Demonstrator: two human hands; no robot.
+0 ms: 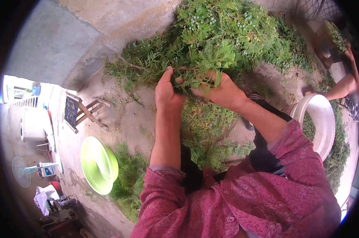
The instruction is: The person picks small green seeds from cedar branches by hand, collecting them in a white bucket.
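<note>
Both hands meet near the centre, at the near edge of the branches [227, 35] heaped from twelve to one o'clock. The left hand [167, 93] curls its fingers closed round a sprig [197, 77]. The right hand [223, 93] pinches the same sprig from the other side. For a clean strip, the left should probably grip firm near the stem while the right pulls short tufts. A green basin [98, 164] lies at eight o'clock and a white bucket [320, 119] at three.
</note>
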